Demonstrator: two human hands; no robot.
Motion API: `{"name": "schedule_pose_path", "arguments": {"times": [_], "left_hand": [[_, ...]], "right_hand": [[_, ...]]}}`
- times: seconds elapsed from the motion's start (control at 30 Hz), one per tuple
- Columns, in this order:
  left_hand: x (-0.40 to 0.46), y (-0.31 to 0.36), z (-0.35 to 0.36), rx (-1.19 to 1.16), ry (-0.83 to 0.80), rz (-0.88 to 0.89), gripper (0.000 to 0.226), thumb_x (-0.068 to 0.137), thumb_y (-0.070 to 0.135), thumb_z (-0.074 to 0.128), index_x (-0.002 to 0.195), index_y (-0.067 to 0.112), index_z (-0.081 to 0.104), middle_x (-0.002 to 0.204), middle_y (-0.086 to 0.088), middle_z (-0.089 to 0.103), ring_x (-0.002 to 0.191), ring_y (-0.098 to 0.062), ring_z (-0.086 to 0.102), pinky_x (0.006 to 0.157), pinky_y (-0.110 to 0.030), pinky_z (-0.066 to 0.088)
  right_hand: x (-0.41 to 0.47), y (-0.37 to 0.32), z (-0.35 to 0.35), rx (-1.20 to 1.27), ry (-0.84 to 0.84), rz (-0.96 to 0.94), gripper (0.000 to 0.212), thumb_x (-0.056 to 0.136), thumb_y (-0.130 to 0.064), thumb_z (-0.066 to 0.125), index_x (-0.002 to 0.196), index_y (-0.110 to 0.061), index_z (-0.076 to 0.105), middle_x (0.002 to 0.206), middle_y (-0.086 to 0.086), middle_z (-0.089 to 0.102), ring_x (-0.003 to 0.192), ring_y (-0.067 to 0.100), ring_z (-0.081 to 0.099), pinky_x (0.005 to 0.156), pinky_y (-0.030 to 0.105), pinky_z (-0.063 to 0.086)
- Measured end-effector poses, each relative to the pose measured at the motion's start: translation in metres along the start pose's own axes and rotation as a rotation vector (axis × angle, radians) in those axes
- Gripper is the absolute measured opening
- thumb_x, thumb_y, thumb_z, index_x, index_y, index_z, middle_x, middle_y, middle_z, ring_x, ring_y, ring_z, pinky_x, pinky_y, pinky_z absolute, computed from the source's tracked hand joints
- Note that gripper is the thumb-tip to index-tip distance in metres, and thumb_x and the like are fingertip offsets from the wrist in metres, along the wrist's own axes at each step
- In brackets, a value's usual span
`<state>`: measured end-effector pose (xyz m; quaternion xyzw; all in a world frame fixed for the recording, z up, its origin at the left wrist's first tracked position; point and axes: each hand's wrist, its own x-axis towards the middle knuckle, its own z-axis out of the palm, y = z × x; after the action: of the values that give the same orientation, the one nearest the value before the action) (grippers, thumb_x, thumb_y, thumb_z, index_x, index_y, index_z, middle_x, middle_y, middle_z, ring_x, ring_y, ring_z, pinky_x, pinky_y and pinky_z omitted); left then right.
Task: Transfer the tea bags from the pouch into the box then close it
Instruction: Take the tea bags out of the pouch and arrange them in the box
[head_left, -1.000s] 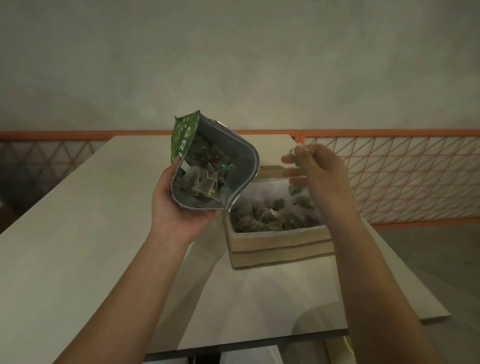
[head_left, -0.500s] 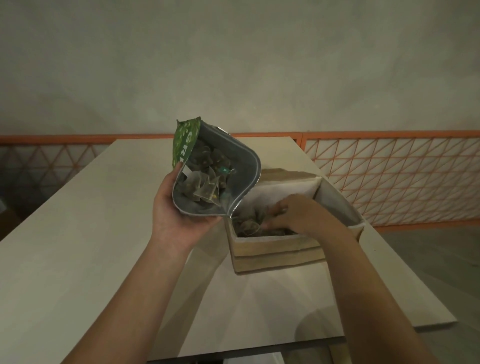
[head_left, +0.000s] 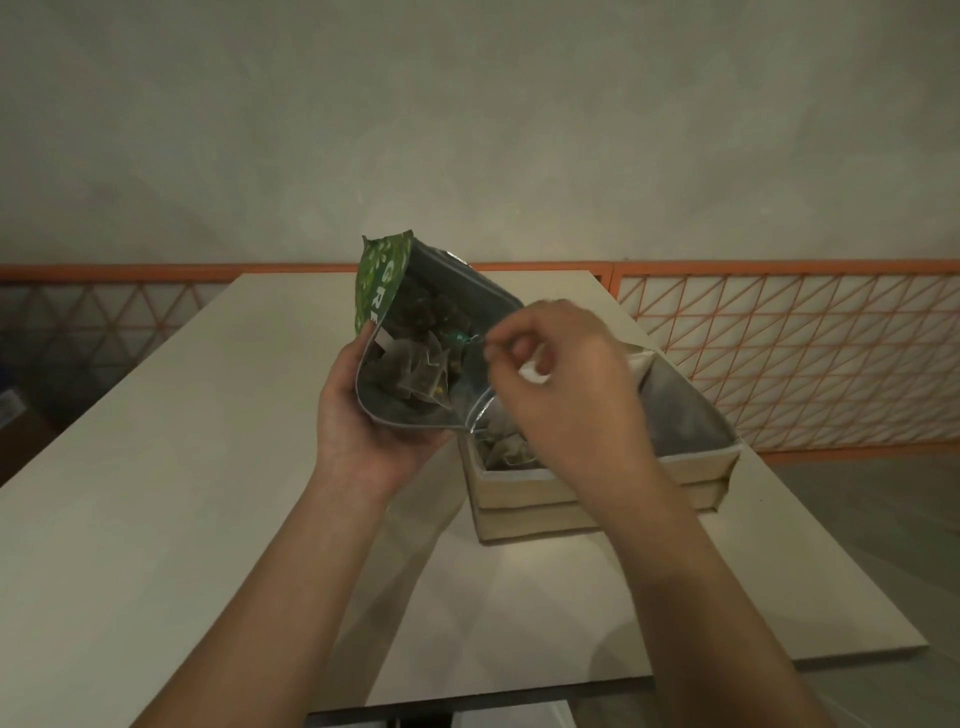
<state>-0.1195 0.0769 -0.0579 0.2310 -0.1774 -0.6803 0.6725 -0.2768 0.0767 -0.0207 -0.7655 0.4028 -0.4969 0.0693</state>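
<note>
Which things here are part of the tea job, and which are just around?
In the job: green pouch, tea bags inside it, open box, left hand, right hand.
Just around: table, orange railing, wall.

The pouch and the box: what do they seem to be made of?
The pouch: probably plastic film with a foil lining, since its green printed outside is glossy and its inside is silvery grey. The box: likely matte kraft cardboard, tan and stiff, with straight folded edges.
</note>
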Motion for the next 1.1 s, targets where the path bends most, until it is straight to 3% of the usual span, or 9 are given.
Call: {"name": "schedule_pose_path", "arguments": {"times": [0.07,0.17,0.23,0.33,0.57,0.7,0.83,0.97,1.1], "left_hand": [[-0.001,0.000,0.000,0.015,0.022,0.019,0.053,0.097,0.049,0.044,0.096,0.011,0.082,0.115,-0.014,0.073,0.095,-0.029,0.073,0.084,-0.035,0.056],[-0.002,-0.001,0.000,0.010,0.036,0.031,0.052,0.096,0.048,0.045,0.092,0.012,0.082,0.111,-0.011,0.074,0.096,-0.025,0.072,0.091,-0.032,0.051],[-0.003,0.000,-0.001,0.023,0.041,0.047,0.049,0.094,0.047,0.047,0.092,0.013,0.083,0.111,-0.010,0.074,0.096,-0.025,0.073,0.096,-0.033,0.050],[-0.003,0.000,-0.001,0.012,0.012,0.046,0.052,0.097,0.047,0.045,0.092,0.011,0.082,0.108,-0.011,0.075,0.091,-0.026,0.075,0.085,-0.036,0.058],[-0.001,0.000,-0.005,0.017,0.002,0.049,0.047,0.093,0.045,0.049,0.099,0.010,0.080,0.109,-0.013,0.074,0.091,-0.027,0.075,0.078,-0.036,0.061],[0.001,-0.001,-0.007,0.034,-0.010,0.059,0.044,0.080,0.045,0.057,0.093,0.010,0.081,0.104,-0.012,0.075,0.085,-0.027,0.075,0.079,-0.038,0.059],[0.002,-0.001,-0.007,0.025,0.004,0.046,0.044,0.089,0.046,0.054,0.092,0.013,0.082,0.108,-0.015,0.074,0.086,-0.031,0.075,0.074,-0.039,0.061],[0.005,0.000,-0.009,0.018,0.007,0.023,0.047,0.096,0.050,0.047,0.105,0.017,0.080,0.125,-0.015,0.069,0.111,-0.035,0.068,0.093,-0.045,0.054],[0.006,0.000,-0.011,-0.013,-0.035,-0.001,0.047,0.097,0.050,0.046,0.108,0.017,0.079,0.128,-0.014,0.067,0.111,-0.036,0.065,0.087,-0.043,0.056]], "right_hand": [[0.001,-0.005,0.016,-0.104,-0.092,-0.084,0.011,0.083,-0.018,0.070,0.092,-0.022,0.076,0.084,-0.006,0.065,0.082,0.012,0.055,0.074,0.024,0.042],[0.004,-0.010,0.041,-0.395,-0.190,-0.135,0.020,0.087,-0.030,0.063,0.102,-0.024,0.075,0.101,0.000,0.066,0.098,0.022,0.054,0.087,0.034,0.037],[0.006,-0.011,0.052,-0.520,-0.265,-0.085,0.032,0.092,-0.041,0.055,0.112,-0.021,0.070,0.114,0.004,0.060,0.109,0.026,0.047,0.093,0.037,0.031],[0.005,-0.012,0.058,-0.572,-0.374,-0.001,0.046,0.096,-0.055,0.043,0.115,-0.022,0.068,0.123,0.005,0.051,0.115,0.027,0.037,0.097,0.040,0.027],[-0.003,-0.005,0.050,-0.352,-0.382,-0.014,0.024,0.090,-0.050,0.056,0.089,-0.027,0.064,0.102,-0.006,0.062,0.107,0.021,0.038,0.089,0.035,0.027],[-0.006,-0.004,0.036,-0.142,-0.303,-0.009,0.020,0.083,-0.025,0.070,0.078,-0.027,0.051,0.075,-0.014,0.047,0.090,0.014,0.048,0.077,0.027,0.035],[-0.006,-0.002,0.018,0.116,-0.144,0.059,0.025,0.085,-0.015,0.070,0.093,-0.027,0.050,0.082,-0.017,0.052,0.074,-0.001,0.052,0.060,0.012,0.040],[-0.002,0.001,-0.005,0.310,0.068,0.134,0.033,0.090,-0.016,0.067,0.114,-0.032,0.053,0.094,-0.020,0.058,0.086,-0.003,0.058,0.069,0.012,0.049],[0.003,0.015,-0.018,0.323,0.119,0.136,0.030,0.093,-0.021,0.064,0.123,-0.025,0.060,0.106,-0.005,0.062,0.093,0.007,0.060,0.074,0.015,0.049]]}}
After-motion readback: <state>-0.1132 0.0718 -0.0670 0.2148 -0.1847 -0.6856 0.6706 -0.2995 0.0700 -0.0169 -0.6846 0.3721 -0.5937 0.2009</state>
